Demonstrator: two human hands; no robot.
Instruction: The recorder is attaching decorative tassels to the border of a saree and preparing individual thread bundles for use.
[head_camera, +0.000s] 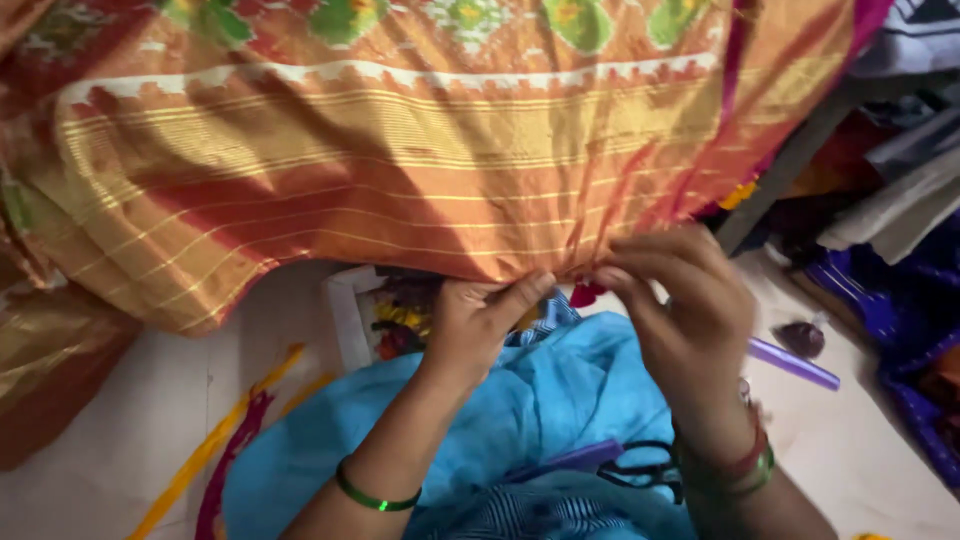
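Observation:
A large orange and gold woven cloth (400, 170) with a green and red patterned border hangs across the upper view. My left hand (478, 320) pinches its lower edge with thumb and fingers. My right hand (685, 315) grips the same edge just to the right, fingers curled around a small red tassel (586, 293). Both wrists wear bangles. A light blue cloth (540, 400) lies under my forearms.
Black-handled scissors (640, 468) rest on the blue cloth near my right wrist. A purple stick (795, 363) lies to the right. An open white box (375, 315) of coloured threads sits behind my left hand. Yellow and pink strips (225, 450) lie on the floor. Folded fabrics pile up at right.

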